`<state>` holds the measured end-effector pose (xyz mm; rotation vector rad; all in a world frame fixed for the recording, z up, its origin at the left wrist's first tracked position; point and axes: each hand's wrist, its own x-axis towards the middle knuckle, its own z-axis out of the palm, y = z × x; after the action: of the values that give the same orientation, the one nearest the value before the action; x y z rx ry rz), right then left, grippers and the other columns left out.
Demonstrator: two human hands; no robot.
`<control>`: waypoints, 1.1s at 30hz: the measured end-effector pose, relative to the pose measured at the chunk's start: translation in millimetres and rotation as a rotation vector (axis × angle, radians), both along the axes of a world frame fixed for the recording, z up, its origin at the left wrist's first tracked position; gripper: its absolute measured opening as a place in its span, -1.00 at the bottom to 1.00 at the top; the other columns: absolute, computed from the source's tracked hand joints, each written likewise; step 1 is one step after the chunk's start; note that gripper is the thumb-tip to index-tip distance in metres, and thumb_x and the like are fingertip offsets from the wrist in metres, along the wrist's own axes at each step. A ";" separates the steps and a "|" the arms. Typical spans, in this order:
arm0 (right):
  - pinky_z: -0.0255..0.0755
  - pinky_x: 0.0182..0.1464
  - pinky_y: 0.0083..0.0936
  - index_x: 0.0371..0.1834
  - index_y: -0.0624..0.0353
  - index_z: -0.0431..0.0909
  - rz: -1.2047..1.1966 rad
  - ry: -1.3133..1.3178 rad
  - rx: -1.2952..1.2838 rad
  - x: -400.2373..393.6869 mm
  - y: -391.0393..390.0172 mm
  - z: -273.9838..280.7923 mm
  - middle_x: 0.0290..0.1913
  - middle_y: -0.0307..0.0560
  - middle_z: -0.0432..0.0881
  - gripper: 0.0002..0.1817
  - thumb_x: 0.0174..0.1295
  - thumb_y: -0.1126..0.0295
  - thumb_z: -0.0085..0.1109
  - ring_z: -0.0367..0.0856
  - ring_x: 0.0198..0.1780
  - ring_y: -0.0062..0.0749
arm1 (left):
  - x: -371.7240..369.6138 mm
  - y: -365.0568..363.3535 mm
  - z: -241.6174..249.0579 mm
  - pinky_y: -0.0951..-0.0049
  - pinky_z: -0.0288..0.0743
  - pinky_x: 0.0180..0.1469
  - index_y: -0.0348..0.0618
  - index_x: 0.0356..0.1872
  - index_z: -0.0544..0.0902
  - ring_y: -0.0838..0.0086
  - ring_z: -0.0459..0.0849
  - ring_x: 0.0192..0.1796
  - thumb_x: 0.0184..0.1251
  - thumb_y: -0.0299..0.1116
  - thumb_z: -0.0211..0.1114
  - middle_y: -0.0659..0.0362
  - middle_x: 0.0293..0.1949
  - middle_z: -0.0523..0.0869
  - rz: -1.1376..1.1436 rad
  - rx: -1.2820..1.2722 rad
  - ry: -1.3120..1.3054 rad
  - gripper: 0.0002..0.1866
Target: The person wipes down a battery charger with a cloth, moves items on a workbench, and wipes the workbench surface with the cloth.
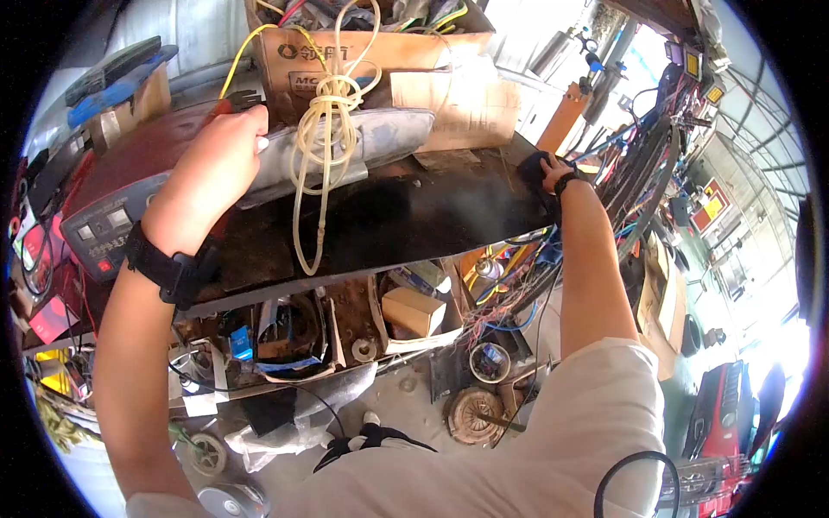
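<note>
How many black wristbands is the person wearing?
2: one wristband on the left arm, near the red machine; one wristband on the right arm, at the dark bench edge.

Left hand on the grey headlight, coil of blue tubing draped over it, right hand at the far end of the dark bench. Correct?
Not quite. In the head view the tubing is pale yellow, not blue. The rest stands: left hand on the grey headlight, right hand at the far end of the dark bench.

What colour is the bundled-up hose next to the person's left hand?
The hose is pale cream-yellow, seen best in the head view, beside the left hand.
</note>
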<state>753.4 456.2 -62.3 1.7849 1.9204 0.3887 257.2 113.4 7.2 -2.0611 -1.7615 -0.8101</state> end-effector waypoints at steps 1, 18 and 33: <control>-0.11 0.51 -0.19 0.56 -0.16 -0.15 0.021 0.048 -0.002 -0.1 -0.7 0.4 0.58 -0.01 -0.32 -0.25 0.31 0.07 -0.16 -0.15 0.56 -0.09 | -1.5 0.8 1.2 0.08 0.38 -0.19 -0.29 -0.30 0.41 -0.15 0.53 -0.23 0.23 -0.60 0.11 -0.19 -0.38 0.54 0.010 -0.001 0.005 -0.93; -0.18 0.41 0.30 0.56 -0.28 -0.28 0.140 0.188 -0.132 -20.5 76.2 -3.0 0.59 -0.13 -0.40 -0.12 0.19 0.31 -0.03 -0.11 0.55 -0.04 | -22.8 25.8 17.3 0.30 0.41 -0.15 -0.31 -0.23 0.40 0.05 0.52 -0.30 0.24 -0.58 0.11 -0.15 -0.37 0.50 0.142 -0.127 -0.057 -0.88; 0.42 -0.29 -0.32 -0.19 0.26 0.52 0.523 0.142 -0.216 51.8 -103.2 56.8 -0.31 -0.06 0.59 -0.73 0.00 0.52 0.01 0.55 -0.31 -0.24 | -19.4 16.4 11.1 0.23 0.39 -0.23 -0.28 -0.31 0.40 0.06 0.51 -0.36 0.23 -0.56 0.13 -0.10 -0.44 0.52 0.073 -0.058 -0.040 -0.91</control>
<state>805.1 353.0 -5.5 1.1877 2.4208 0.2173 237.8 129.8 18.3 -2.0175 -1.8907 -0.7927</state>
